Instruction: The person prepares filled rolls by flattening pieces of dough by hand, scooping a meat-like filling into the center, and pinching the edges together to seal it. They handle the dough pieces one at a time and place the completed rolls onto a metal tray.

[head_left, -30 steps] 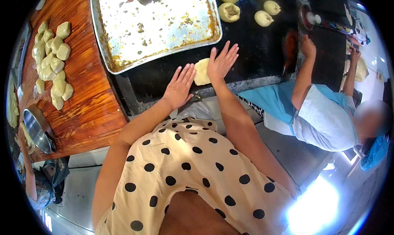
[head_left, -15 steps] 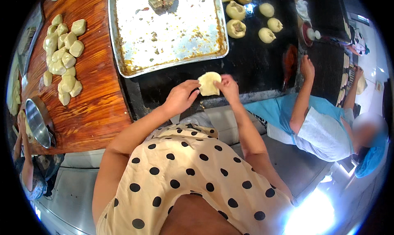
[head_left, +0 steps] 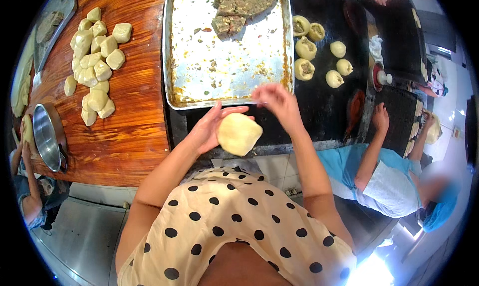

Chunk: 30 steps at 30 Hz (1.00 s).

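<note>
A flattened round of pale dough (head_left: 239,134) lies across the fingers of my left hand (head_left: 209,129), whose thumb points upward beside it. Past the dough, my right hand (head_left: 277,106) hovers over the near right corner of a metal tray (head_left: 189,105). Its fingers look loosely apart, slightly blurred, and I see nothing in them. Toward the tray's far end sits a slab of crumbly brown filling (head_left: 244,4), with loose bits scattered below it.
Left of the tray, a heap of dough pieces (head_left: 92,61) rests on a wooden table (head_left: 134,131), with a steel bowl (head_left: 47,136) near its edge. Filled dough balls (head_left: 305,49) stand on the black surface at right. Co-workers' hands (head_left: 380,117) show on both sides.
The dough round has left the two-handed pinch and now rests on my left hand. My right hand has let go and moved up toward the tray. The whole view has shifted.
</note>
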### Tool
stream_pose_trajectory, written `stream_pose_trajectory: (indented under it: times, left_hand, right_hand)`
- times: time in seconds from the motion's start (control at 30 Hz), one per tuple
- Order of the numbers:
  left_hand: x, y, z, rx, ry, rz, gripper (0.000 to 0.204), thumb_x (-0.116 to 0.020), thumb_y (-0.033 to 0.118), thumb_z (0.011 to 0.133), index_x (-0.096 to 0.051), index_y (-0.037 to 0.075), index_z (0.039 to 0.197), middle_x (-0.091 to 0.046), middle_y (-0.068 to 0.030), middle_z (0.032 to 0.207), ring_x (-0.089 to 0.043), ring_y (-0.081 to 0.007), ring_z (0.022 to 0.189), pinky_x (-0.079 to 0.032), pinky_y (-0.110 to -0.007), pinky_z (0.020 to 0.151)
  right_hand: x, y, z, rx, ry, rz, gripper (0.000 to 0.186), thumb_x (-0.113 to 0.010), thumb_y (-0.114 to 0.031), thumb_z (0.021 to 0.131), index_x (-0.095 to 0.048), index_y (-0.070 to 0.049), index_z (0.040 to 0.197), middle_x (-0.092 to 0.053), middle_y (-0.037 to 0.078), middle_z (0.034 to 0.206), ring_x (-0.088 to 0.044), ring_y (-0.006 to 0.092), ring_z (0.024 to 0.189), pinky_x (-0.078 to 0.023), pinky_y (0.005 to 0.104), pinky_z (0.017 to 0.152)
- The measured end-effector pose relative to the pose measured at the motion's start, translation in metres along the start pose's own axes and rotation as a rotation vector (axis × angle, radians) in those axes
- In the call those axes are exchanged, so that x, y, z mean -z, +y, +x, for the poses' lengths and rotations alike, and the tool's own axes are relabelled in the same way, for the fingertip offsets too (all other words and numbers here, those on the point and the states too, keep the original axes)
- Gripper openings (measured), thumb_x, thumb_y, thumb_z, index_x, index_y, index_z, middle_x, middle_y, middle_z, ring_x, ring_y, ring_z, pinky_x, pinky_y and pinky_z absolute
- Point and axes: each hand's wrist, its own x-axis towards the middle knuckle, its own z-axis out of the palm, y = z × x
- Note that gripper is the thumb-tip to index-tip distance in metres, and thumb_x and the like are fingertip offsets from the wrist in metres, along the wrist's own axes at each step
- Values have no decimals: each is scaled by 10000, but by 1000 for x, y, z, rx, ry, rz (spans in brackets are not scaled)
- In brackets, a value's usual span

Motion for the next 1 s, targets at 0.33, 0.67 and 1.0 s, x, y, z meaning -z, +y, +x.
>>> stream_pose_trajectory:
  times: [0.33,0.67,1.0]
  left_hand:
    - [34,9,-53,-61,277,-353,602,-547,284,976,-353,-12,1463,-496,-202,1415,-521,-318,1289,-437,-500,1073]
    - [48,28,-62,-118,360,-299,510,-631,106,918,-459,-35,1376,-582,-173,1330,-579,-304,1228,-452,-486,1066]
    - [38,72,-29,-395,519,8,427,-623,200,967,-502,-24,1310,-622,-145,1253,-624,-262,1155,-507,-424,1008]
  right_hand:
    - [-61,65,253,334,534,-52,948,-699,-74,707,-199,53,1502,-364,270,1468,-376,363,1368,-294,381,1145]
    - [-82,76,203,518,689,-772,826,-828,-234,726,-378,14,1373,-491,201,1248,-515,357,1143,-429,430,1002]
    - [-68,62,190,409,583,-639,608,-828,-254,706,-522,-38,1185,-584,164,1135,-554,345,1088,-456,430,932]
